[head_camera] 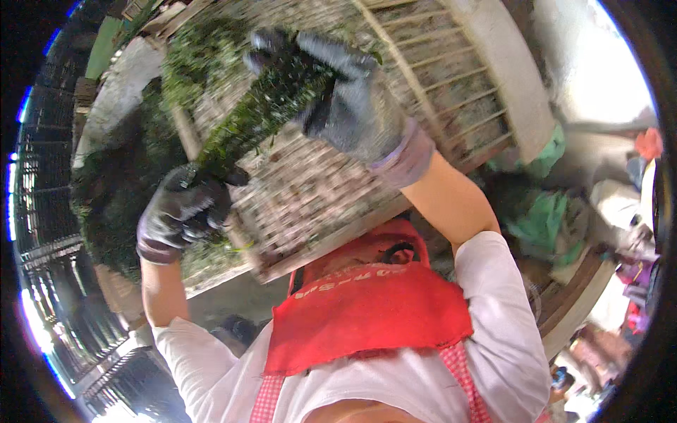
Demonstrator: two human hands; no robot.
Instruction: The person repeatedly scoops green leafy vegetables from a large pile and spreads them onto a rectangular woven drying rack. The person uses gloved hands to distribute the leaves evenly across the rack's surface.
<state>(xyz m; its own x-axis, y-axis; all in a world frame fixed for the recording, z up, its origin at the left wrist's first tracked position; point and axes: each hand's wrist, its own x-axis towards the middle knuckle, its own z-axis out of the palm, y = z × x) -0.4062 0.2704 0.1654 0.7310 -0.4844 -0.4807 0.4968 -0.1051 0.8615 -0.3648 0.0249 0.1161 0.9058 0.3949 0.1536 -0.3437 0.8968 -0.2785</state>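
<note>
A long, wet-looking bundle of dark green leafy matter point(264, 108) is stretched slantwise between my two gloved hands, blurred by motion. At its lower left end, my left hand point(185, 206) grips it in a dark coated glove. My right hand point(354, 100), in a grey-and-black glove with a purple cuff, is curled around the upper right end. Beneath the bundle is a wood-framed woven mat of pale strips point(312, 185). What kind of plant it is, I cannot tell.
A large dark green heap point(127, 201) lies to the left, with a lighter leafy heap point(203, 63) above it. A slatted wooden frame point(447, 63) stands at upper right. Green plastic bags point(539, 222) lie at right. My red apron point(370, 312) hangs near the mat's edge.
</note>
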